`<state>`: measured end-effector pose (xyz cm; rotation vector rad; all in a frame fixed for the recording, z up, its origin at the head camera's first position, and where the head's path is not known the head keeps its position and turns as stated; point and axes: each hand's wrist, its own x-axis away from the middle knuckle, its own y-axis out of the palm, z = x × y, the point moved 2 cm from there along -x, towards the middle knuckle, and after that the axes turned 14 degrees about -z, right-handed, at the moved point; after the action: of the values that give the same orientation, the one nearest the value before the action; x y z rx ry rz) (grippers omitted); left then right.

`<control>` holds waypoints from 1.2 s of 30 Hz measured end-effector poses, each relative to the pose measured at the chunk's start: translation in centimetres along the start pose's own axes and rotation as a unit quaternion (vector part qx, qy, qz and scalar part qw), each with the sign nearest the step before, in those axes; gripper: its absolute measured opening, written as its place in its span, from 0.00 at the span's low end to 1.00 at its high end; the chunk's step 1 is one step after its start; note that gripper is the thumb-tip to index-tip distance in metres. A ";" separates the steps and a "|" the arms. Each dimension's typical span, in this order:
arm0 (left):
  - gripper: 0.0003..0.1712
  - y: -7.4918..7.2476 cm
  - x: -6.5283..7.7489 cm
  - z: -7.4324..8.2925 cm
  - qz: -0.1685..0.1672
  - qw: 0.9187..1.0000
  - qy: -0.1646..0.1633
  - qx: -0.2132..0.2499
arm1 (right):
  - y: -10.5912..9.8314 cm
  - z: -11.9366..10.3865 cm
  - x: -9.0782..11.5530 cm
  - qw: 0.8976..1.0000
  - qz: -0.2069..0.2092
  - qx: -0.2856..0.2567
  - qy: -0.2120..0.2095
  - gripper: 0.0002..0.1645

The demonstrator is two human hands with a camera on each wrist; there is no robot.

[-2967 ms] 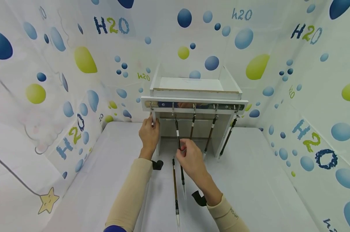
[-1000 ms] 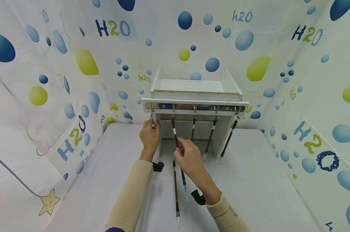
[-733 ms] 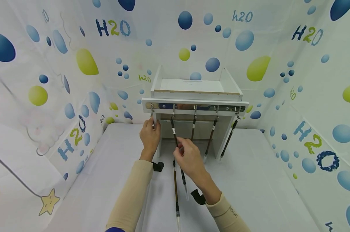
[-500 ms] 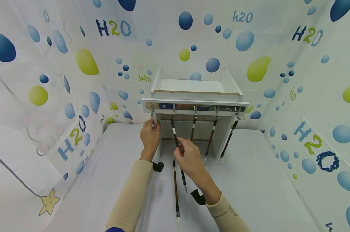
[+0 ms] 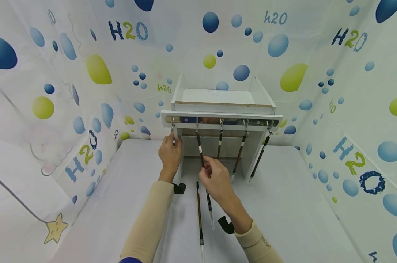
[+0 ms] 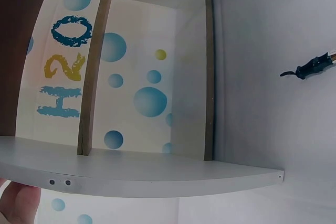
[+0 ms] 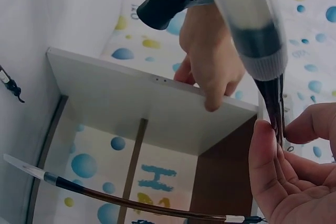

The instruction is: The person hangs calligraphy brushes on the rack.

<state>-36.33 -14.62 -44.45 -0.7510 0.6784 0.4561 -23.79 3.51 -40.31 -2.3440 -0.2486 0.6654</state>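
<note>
My left hand [image 5: 170, 155] grips the front edge of the white shelf's left side panel [image 7: 131, 85], just below the leftmost hook. My right hand [image 5: 218, 179] pinches a dark calligraphy brush [image 5: 200, 148] between thumb and fingers, as the right wrist view shows. This brush slants with its capped tip [image 7: 257, 40] down, and its top end is right at the second hook [image 5: 196, 126] from the left. Three more brushes, one of them [image 5: 239, 153] brown, hang from the hooks to its right. Another capped brush [image 5: 199, 215] lies on the table, between my forearms.
The white shelf [image 5: 222, 108] has a metal hook strip [image 5: 205, 120] across its front and an open tray on top. It stands on a white table [image 5: 300, 204], against walls printed with bubbles and H2O. A black wrist camera [image 5: 225, 224] sits by my right wrist.
The held brush's top end has swung left toward the second hook, then slightly back right, with my right hand shifting a little along. My left hand has kept its grip on the panel.
</note>
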 end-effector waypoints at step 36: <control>0.15 0.0 0.0 0.0 -0.015 1.000 -0.014 -0.001 | -0.1 0.1 -0.3 1.000 0.011 0.021 0.002 0.22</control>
<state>-36.32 -14.61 -44.42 -0.7540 0.6397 0.4382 -24.07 3.53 -40.25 -2.3106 -0.2063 0.6709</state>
